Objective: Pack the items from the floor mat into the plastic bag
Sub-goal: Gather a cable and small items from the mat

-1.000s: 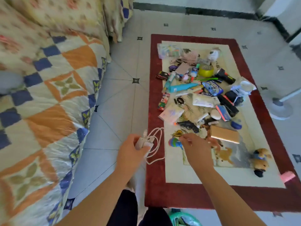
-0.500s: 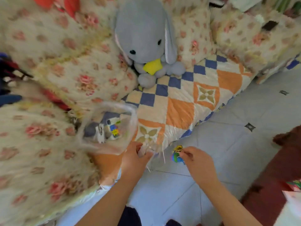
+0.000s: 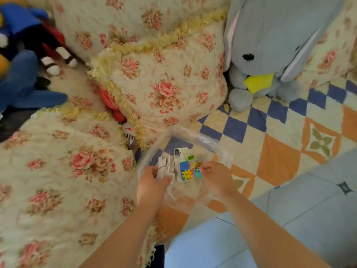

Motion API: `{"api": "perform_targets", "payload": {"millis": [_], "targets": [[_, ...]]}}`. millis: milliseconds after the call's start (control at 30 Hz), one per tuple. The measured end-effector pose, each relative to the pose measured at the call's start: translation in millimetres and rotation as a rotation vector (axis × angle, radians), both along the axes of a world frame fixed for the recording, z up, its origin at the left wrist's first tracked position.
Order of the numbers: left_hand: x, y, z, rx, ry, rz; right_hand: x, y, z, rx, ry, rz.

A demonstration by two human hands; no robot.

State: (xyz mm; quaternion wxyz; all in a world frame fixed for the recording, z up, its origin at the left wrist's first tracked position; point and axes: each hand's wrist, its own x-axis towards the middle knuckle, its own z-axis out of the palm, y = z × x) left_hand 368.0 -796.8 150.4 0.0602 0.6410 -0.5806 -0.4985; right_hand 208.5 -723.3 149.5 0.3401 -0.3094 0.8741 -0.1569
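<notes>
1. The left hand (image 3: 152, 183) grips a white charger (image 3: 165, 167) and its cable, which stick out at 1 o'clock from the fingers.
2. The right hand (image 3: 217, 176) pinches a small colourful charm (image 3: 198, 172), at 9 o'clock from its fingertips.
3. Both items are held over the clear plastic bag (image 3: 217, 147), which lies on the quilt (image 3: 280, 151).
4. A grey plush rabbit (image 3: 270, 45) sits at 1 o'clock, well beyond the bag.

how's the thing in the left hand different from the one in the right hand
The white charger and cable in the left hand is plain white; the keychain toy in the right hand is blue-green with a yellow ring. The charger bundle is bulkier than the toy. The left hand wraps the charger; the right hand pinches the toy at its fingertips. Both are held at the mouth of the clear plastic bag.
</notes>
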Motion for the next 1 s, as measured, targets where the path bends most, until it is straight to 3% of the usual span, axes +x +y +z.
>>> {"api": "perform_targets", "payload": {"millis": [167, 400, 767, 1000], "targets": [[-25, -32, -32, 0.058, -0.053, 0.002, -8, -26, -32, 0.042, -0.147, -0.097], [-51, -42, -65, 0.067, -0.093, -0.016, -1, -1, -41, 0.159, -0.164, -0.127], [-65, 10, -55, 0.018, -0.086, -0.374, -9, 58, -17, 0.062, -0.153, -0.279], [-103, 101, -17, -0.014, -0.028, -0.686, -29, 177, 25, 0.015, -0.073, -0.483]]}}
